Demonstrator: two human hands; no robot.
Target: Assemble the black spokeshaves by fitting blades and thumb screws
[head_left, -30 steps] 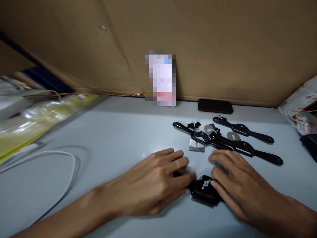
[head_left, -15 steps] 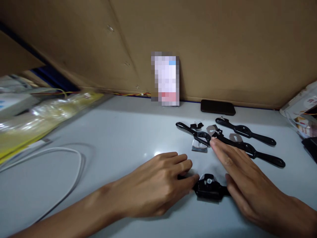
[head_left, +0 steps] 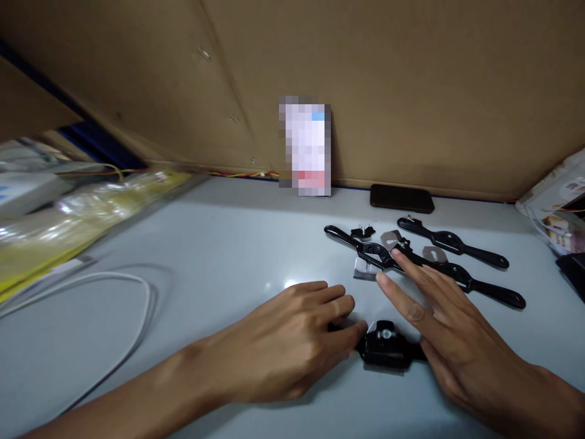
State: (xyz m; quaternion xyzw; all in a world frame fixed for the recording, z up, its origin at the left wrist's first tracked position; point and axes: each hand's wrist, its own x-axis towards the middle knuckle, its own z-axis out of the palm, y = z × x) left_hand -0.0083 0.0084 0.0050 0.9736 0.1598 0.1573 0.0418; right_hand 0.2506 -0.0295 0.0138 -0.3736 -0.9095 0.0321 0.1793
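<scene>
Yellow and clear plastic wrap (head_left: 105,207) lies at the far left of the desk (head_left: 219,238), in front of a cardboard wall (head_left: 434,91). A white cable (head_left: 121,276) curves across the surface near the wrap. The left hand (head_left: 297,341) is closed, fingers curled around the left handle of the near tool (head_left: 386,353), with the index fingertip beside the tool's body; most of this handle is hidden. A blurred panel (head_left: 308,146) stands against the wall beyond this hand. The near tool rests on the desk between the two hands, with a silver screw (head_left: 386,334) on its black body and a metal edge along its front. Farther back, a black cap (head_left: 362,232), a silver blade (head_left: 365,269) and the left frame (head_left: 375,250) lie close together. A dark slab (head_left: 402,198) lies at the foot of the wall. The right hand (head_left: 461,338) is open, fingers extended and apart; whether it touches the near tool's right handle cannot be told. Beyond its fingers lie two grey plates (head_left: 435,253), the rear frame (head_left: 450,239) and the middle frame (head_left: 460,275). A printed bag (head_left: 560,201) occupies the right edge, behind a black object (head_left: 571,271).
</scene>
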